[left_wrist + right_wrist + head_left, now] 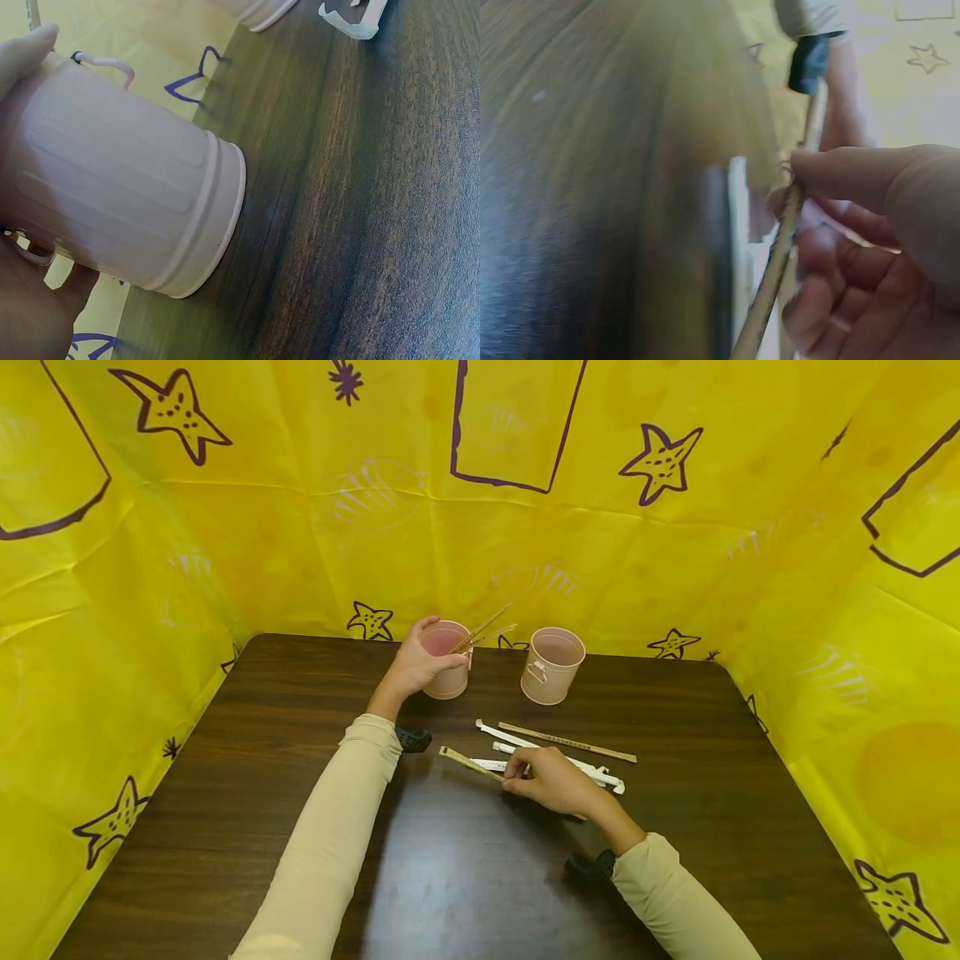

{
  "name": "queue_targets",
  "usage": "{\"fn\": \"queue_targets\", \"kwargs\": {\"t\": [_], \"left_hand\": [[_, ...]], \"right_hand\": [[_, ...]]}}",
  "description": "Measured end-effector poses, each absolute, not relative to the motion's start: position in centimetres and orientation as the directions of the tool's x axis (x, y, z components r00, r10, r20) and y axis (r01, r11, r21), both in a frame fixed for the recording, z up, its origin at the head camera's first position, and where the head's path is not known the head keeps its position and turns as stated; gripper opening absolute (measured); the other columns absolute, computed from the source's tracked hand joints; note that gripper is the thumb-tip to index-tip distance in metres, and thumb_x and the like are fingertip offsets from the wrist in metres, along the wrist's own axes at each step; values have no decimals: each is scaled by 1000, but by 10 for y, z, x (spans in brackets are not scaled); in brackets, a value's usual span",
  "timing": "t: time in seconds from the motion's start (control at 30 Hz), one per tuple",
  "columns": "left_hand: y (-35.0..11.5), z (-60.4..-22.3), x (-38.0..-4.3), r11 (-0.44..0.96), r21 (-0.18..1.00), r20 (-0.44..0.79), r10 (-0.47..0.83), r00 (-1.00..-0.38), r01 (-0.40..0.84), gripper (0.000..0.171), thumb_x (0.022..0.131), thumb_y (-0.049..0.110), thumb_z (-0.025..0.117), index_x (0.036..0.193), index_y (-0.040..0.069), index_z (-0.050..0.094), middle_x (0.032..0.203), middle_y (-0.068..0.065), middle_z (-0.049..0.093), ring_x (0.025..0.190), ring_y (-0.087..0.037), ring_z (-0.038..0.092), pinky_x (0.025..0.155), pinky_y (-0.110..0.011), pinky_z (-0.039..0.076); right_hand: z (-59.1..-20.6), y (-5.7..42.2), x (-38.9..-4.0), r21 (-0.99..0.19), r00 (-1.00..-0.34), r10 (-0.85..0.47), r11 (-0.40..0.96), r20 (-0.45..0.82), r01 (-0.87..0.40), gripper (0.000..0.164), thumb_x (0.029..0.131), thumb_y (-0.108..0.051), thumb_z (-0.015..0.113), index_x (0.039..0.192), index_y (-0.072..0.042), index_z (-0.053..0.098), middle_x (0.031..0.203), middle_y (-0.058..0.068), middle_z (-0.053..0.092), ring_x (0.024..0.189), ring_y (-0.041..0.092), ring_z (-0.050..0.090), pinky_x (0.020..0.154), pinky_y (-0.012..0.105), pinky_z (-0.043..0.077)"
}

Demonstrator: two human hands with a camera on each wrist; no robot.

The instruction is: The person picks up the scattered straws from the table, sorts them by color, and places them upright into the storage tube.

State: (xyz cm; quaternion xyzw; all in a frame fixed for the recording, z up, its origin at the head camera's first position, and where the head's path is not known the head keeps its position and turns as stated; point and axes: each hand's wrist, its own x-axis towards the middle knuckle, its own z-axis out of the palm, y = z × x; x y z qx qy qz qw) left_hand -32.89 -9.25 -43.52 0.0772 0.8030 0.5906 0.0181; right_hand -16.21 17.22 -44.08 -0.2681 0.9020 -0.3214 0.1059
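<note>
My left hand [414, 667] grips a small pink pail [448, 685] by its rim, thumb at the near side. Two or so tan paper-wrapped straws [483, 631] stick out of this pail, leaning right. In the left wrist view the pail [112, 176] shows ribbed sides and a wire side handle. My right hand [553, 781] pinches one tan paper-wrapped straw [467, 761] between thumb and fingertips, its free end pointing left. The right wrist view shows that straw [778, 255] running past the thumb. Several white-wrapped straws [517, 737] lie under and around the right hand.
A second pink pail [551, 687] stands upright to the right of the first. Another tan straw [567, 741] lies on the dark wooden table [315, 693], behind the white ones. Yellow patterned cloth [420, 527] hangs around the table's back and sides.
</note>
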Motion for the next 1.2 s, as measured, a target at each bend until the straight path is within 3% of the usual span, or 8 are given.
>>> {"fn": "queue_targets", "kwargs": {"t": [0.23, 0.43, 0.7, 0.9, 1.07, 1.2], "left_hand": [[-93, -437, -330, 290, 951, 67, 141, -988, 106, 102, 77, 33, 90, 158, 19, 30, 155, -13, 45, 138, -33, 49, 118, -50, 38], [-93, -438, -330, 281, 954, 66, 138, -988, 103, 103, 76, 34, 91, 158, 20, 31, 155, -12, 45, 138, -33, 48, 118, -51, 38], [-94, -438, -331, 278, 956, 48, 145, -988, 87, 104, 75, 36, 92, 158, 22, 31, 157, -10, 43, 140, -32, 46, 118, -52, 37], [-94, -438, -333, 278, 956, 49, 153, -987, 90, 105, 75, 36, 91, 159, 19, 30, 156, -11, 43, 137, -32, 48, 117, -52, 39], [-94, -438, -334, 279, 955, 59, 151, -987, 100, 104, 75, 34, 92, 158, 18, 31, 154, -12, 45, 136, -32, 49, 117, -51, 39], [-94, -437, -333, 282, 954, 59, 150, -987, 100, 105, 75, 34, 92, 158, 17, 31, 155, -12, 45, 137, -32, 48, 117, -51, 39]], "right_hand": [[-417, 176, -172, -760, -871, -487, 543, 61, -357, 19, 98, -19, 69, 116, -12, 70, 94, 1, 70, 70, 15, 57, 61, 22, 48], [-392, 175, -185, -830, -909, -382, 445, 165, -337, 19, 98, -16, 70, 115, -8, 71, 99, 12, 72, 76, 15, 62, 67, 25, 52], [-372, 165, -200, -904, -942, -159, 270, 297, -331, 17, 96, -18, 72, 108, -6, 66, 88, 6, 61, 61, 13, 52, 54, 24, 46], [-360, 145, -212, -872, -873, -11, 48, 488, -488, 18, 95, -6, 71, 107, 4, 62, 74, 1, 57, 52, 11, 45, 47, 23, 38], [-351, 127, -228, -849, -851, 121, -89, 510, -521, 13, 94, -3, 70, 107, -2, 66, 83, -5, 70, 48, 9, 46, 44, 19, 38], [-352, 115, -241, -868, -875, 147, -127, 461, -479, 16, 95, -2, 70, 110, 0, 65, 93, -9, 70, 49, 6, 47, 45, 18, 40]]}}
